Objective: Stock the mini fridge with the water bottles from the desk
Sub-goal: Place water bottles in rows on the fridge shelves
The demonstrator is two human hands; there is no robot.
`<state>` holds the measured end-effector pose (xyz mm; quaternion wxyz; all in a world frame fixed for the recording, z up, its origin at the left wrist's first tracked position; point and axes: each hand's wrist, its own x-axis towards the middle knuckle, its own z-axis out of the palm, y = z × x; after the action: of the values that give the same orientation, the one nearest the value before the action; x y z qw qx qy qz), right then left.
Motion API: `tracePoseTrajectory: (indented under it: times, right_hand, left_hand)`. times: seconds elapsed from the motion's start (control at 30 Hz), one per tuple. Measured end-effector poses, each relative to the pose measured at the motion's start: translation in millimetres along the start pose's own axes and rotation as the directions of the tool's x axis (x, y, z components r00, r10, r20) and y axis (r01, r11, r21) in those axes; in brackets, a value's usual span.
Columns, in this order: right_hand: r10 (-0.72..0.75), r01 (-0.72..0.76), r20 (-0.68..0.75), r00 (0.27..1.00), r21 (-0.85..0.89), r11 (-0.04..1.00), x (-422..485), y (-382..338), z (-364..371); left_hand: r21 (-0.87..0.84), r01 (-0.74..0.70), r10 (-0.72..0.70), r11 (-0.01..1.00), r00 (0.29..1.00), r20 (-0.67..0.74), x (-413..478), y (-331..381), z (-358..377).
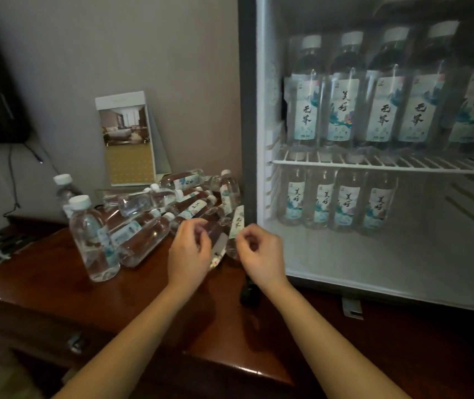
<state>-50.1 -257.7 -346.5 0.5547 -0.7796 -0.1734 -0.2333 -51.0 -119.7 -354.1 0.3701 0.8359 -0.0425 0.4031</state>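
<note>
Glossy wooden desk (43,289) holds clear plastic bottles (143,240); left hand (189,250) and right hand (261,251) curled there, grip unclear.

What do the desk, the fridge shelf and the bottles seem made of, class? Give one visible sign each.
Desk: probably varnished wood; reddish-brown, glossy reflections.
Shelf: white coated wire, likely metal; thin parallel bars.
Bottles: clear plastic, it seems; see-through walls, white caps.

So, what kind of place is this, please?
Most likely a hotel room: a mini fridge stocked with rows of identical water bottles stands on a dark wooden desk, and a brochure picturing a furnished bedroom leans against the wall.
</note>
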Motion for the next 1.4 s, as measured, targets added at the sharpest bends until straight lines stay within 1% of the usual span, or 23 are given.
tracePoseTrajectory:
  times: [0.07,0.1,0.17,0.23,0.33,0.4,0.5,0.57,0.67,0.77,0.87,0.93,1.0,1.2,1.33,1.4]
  right_hand:
    - [0.003,0.002,0.142,0.990,-0.033,0.999,1,-7,26]
    - [0.024,-0.008,0.219,0.975,-0.073,0.997,3,-10,37]
    - [0.080,-0.008,0.350,0.933,-0.202,0.979,11,-12,56]
    - [0.121,0.016,0.427,0.896,-0.304,0.952,22,-10,73]
    - [0.166,0.058,0.440,0.883,-0.452,0.890,45,2,95]
    - [0.214,0.070,0.434,0.875,-0.551,0.831,63,14,108]
    - [0.242,0.119,0.437,0.866,-0.651,0.750,83,27,121]
    - [0.235,0.141,0.429,0.872,-0.681,0.719,92,35,127]
    - [0.262,0.135,0.429,0.864,-0.701,0.701,101,44,136]
    - [0.263,0.121,0.419,0.869,-0.696,0.707,107,51,138]
    - [0.209,0.110,0.377,0.902,-0.671,0.734,107,58,135]
    - [0.199,0.091,0.357,0.913,-0.654,0.751,105,60,133]
    - [0.199,0.082,0.350,0.916,-0.645,0.759,104,60,131]
    - [0.202,0.055,0.332,0.921,-0.626,0.778,102,58,129]
    - [0.189,0.073,0.343,0.920,-0.625,0.777,101,56,129]
    - [0.187,0.081,0.348,0.919,-0.629,0.773,101,53,129]
  left_hand:
    - [0.079,0.163,-0.168,0.983,0.984,0.063,17,-26,-6]
    - [0.132,0.236,-0.251,0.963,0.962,0.111,26,-39,-7]
    - [0.232,0.357,-0.405,0.905,0.889,0.213,42,-62,-6]
    - [0.277,0.418,-0.489,0.865,0.825,0.284,55,-82,-1]
    - [0.289,0.422,-0.505,0.859,0.789,0.350,71,-102,11]
    - [0.262,0.462,-0.530,0.847,0.769,0.358,81,-109,18]
    - [0.247,0.558,-0.610,0.792,0.736,0.293,95,-111,29]
    - [0.339,0.560,-0.647,0.756,0.719,0.253,104,-112,36]
    - [0.495,0.479,-0.648,0.725,0.718,0.254,112,-111,42]
    - [0.559,0.428,-0.651,0.710,0.702,0.289,121,-115,47]
    - [0.617,0.405,-0.673,0.675,0.681,0.289,128,-119,54]
    - [0.611,0.432,-0.691,0.663,0.668,0.276,127,-121,59]
    - [0.565,0.468,-0.691,0.679,0.667,0.278,126,-124,61]
    - [0.542,0.405,-0.613,0.736,0.738,0.281,123,-124,51]
    - [0.498,0.432,-0.578,0.751,0.796,0.181,115,-117,37]
    - [0.473,0.463,-0.588,0.750,0.793,0.156,110,-112,26]
